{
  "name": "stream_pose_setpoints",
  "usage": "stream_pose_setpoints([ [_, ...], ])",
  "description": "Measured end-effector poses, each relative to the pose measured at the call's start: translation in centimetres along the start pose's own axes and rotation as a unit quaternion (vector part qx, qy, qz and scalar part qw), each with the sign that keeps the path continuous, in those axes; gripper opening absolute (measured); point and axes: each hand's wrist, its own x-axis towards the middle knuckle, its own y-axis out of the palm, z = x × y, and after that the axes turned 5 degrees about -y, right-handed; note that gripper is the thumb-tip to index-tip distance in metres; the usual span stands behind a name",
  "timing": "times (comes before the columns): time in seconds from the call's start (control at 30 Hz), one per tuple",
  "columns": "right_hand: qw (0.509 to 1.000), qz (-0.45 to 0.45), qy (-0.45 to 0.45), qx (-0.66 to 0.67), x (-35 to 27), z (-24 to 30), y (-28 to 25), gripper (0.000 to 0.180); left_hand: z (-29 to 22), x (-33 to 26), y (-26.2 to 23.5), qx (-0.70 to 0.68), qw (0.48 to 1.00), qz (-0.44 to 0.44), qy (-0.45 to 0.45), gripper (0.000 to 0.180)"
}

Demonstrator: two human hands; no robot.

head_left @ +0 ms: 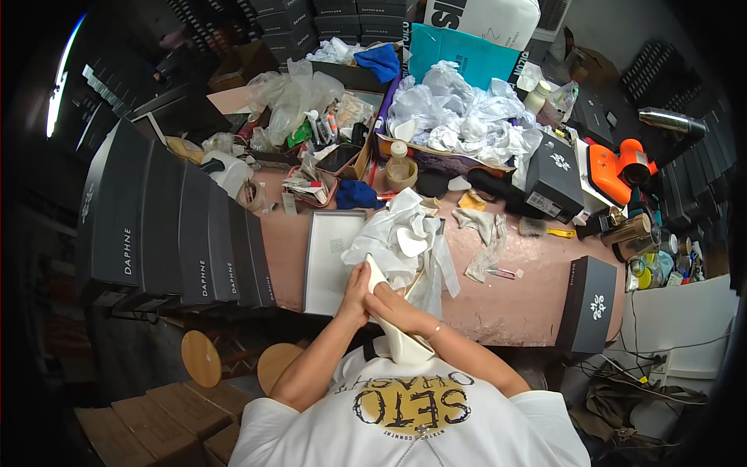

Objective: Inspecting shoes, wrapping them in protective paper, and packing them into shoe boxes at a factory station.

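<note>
Close to my body I hold a cream pointed shoe (pixel 398 340), its narrow end pointing away from me. My left hand (pixel 355 296) is closed on its left side near the tip. My right hand (pixel 398 309) wraps over the middle, hiding part of it. Just beyond my hands, crumpled white tissue paper (pixel 388 247) spills over an open shoe box (pixel 315 268) with a pale inside. White shaped pieces (pixel 412 242) lie on the tissue. A thin pale edge shows beside my right hand; I cannot tell what it belongs to.
Dark shoe boxes (pixel 159 222) stand in a row at left; another dark box (pixel 590 305) stands at right. Behind are a bin of crumpled paper (pixel 459 109), a bottle (pixel 398 161), a blue cloth (pixel 358 195), a yellow-handled brush (pixel 548 229) and an orange heat tool (pixel 615 165).
</note>
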Motion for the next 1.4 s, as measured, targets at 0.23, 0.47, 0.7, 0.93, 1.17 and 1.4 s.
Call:
stream_pose_setpoints([
  [0.23, 0.984, -0.129, 0.097, 0.07, -4.9, 1.6, -2.6, 0.059, -1.3, 1.3, 0.3, -0.024, 0.998, 0.06, -0.021, 0.045],
  [0.47, 0.94, -0.202, 0.199, 0.19, 2.3, -4.3, 1.7, 0.076, 0.3, 2.8, 0.6, -0.048, 0.995, 0.071, -0.046, 0.052],
  [0.7, 0.956, -0.188, 0.206, 0.092, 1.9, -2.2, 0.3, 0.078, -1.1, -0.1, 2.4, 0.084, 0.992, -0.027, 0.088, 0.044],
  [0.93, 0.945, -0.186, 0.16, 0.217, -1.4, 0.8, 0.2, 0.069, -2.2, -0.6, 2.9, 0.051, 0.995, 0.038, 0.083, 0.038],
  [1.17, 0.951, -0.227, 0.129, 0.166, -4.3, 0.0, -3.5, 0.05, -3.8, 1.3, -0.4, -0.127, 0.981, 0.144, -0.037, 0.07],
  [1.4, 0.913, -0.162, 0.084, -0.366, 0.7, -12.9, -6.0, 0.019, -0.6, -6.7, 1.8, -0.205, 0.953, 0.176, -0.14, 0.061],
])
